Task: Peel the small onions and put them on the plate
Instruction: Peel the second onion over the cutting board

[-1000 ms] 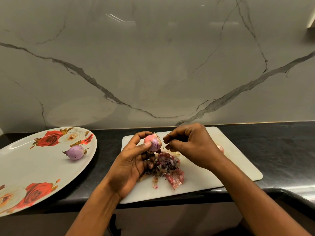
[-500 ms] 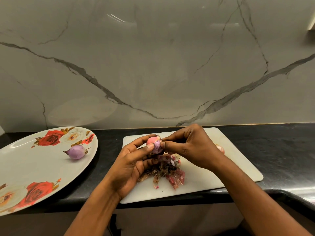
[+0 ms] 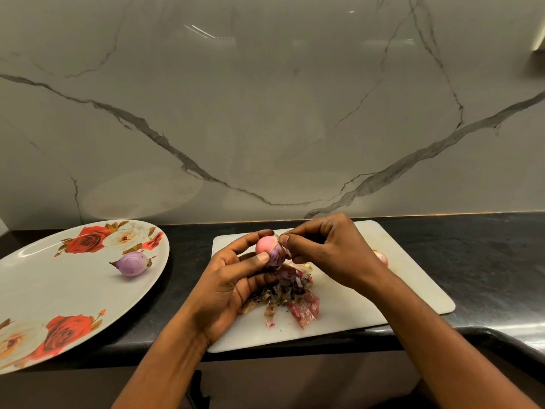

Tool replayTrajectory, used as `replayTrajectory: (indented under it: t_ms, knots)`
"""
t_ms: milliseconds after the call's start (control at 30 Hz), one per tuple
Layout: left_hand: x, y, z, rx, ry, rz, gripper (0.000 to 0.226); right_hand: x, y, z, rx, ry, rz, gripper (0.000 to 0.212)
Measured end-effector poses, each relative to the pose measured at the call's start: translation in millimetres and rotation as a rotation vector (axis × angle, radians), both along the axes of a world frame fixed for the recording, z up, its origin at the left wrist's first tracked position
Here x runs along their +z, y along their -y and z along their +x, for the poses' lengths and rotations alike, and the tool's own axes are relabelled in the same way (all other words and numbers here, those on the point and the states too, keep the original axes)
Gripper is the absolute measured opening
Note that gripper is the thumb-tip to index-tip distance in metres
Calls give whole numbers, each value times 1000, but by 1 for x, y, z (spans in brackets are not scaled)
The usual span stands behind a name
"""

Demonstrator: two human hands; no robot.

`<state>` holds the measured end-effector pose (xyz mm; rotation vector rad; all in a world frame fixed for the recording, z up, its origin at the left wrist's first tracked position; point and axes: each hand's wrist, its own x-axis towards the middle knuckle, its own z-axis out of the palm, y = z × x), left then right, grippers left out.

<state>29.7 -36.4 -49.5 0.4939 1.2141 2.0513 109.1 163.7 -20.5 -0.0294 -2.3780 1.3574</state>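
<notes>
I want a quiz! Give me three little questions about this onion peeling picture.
1. True or false: the plate holds three onions.
2. The left hand holds: A a knife, B a pink onion, C a spoon.
3. Fill in: the pile of peels lies on the white ____.
Key: 1 false, just one purple onion; 2 B; 3 cutting board.

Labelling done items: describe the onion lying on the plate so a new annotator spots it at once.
Find the big rose-patterned plate at the left of the black counter. Near its far right rim lies one small onion. It is pale purple, alone and untouched, unlike the pink onion that the left hand holds over the white cutting board.
</notes>
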Motion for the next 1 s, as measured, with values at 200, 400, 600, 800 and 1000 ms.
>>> replayTrajectory:
  t_ms: [200, 400, 600, 800, 1000]
  knots:
    - [0, 0, 0, 10, -26, -40, 50, -1, -1, -3, -22, 19, 42, 10]
    - [1, 0, 1, 1, -14, -18, 49, -3, 4, -4, -64, -28, 69, 9]
    - [3, 2, 1, -15, 30, 26, 48, -4, 7, -4, -51, -45, 104, 11]
    - [0, 3, -1, -47, 89, 57, 47, -3, 7, -2, -18, -23, 84, 14]
    - [0, -2, 1, 9, -44, -40, 47, 0, 4, 2, -40, -45, 108, 9]
